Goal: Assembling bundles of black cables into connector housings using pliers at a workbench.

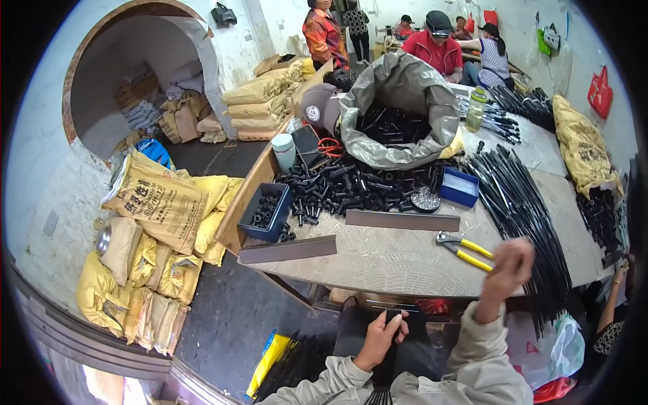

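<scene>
Two pale grey sleeves (472, 354) lie nearest the camera, the forearms coming in from the lower edge. Beyond them spreads the counter (398, 260), the largest thing in reach, with an open grey sack (361, 154) of black parts standing towards its far side. A mass of long black rods (520, 209) lies along the right side, its near ends hanging past the front edge. Loose black fittings (337, 192) are heaped before the sack, and more sit in a blue bin (264, 231) at the left end.

The work looks partway through: one bunch is gathered in the grip, while plenty of rods and fittings lie loose. How many pieces are finished, I cannot tell.

That bunch, a bundle of thin black rods (393, 313), is at the person's lap, below the counter's front edge. Its long axis seems to run away from the body, leaning slightly right; the upper ends point towards the counter, the lower ends fan out near the waist. The dark trousers hide its middle.

The left hand (383, 339) is closed around the bundle, thumb uppermost. The right hand (509, 268) is raised beside the long rods, blurred, its fingers bent; whether it grips anything, I cannot tell. Yellow-handled cutters (476, 248) lie just left of it.
</scene>
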The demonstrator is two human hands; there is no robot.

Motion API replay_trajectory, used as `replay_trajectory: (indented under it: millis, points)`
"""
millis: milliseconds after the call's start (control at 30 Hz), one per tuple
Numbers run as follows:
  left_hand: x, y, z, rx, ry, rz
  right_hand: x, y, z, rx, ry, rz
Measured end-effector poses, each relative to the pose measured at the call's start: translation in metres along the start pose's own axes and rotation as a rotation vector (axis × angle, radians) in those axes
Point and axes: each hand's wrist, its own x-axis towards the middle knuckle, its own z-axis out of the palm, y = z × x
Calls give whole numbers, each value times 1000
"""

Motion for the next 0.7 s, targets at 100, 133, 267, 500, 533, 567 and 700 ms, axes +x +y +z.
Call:
replay_trajectory:
  millis: [100,133,267,500,533,567,700]
  points:
    - [-7,-1,0,-13,-14,9,-56,13,11,-358,-299,-92]
    - [0,-5,4,-3,-18,-4,-66,24,7,-375,-334,22]
    - [-5,-4,4,0,-39,-3,-81,35,13,-501,-470,156]
    - [-6,-5,10,7,-25,17,-79,44,14,-526,-492,195]
    - [-6,-4,12,7,-32,21,-80,46,14,-519,-482,180]
    - [-6,-3,13,5,-37,26,-81,48,13,-511,-474,166]
    - [-8,-1,14,14,-23,16,-81,45,13,-533,-472,157]
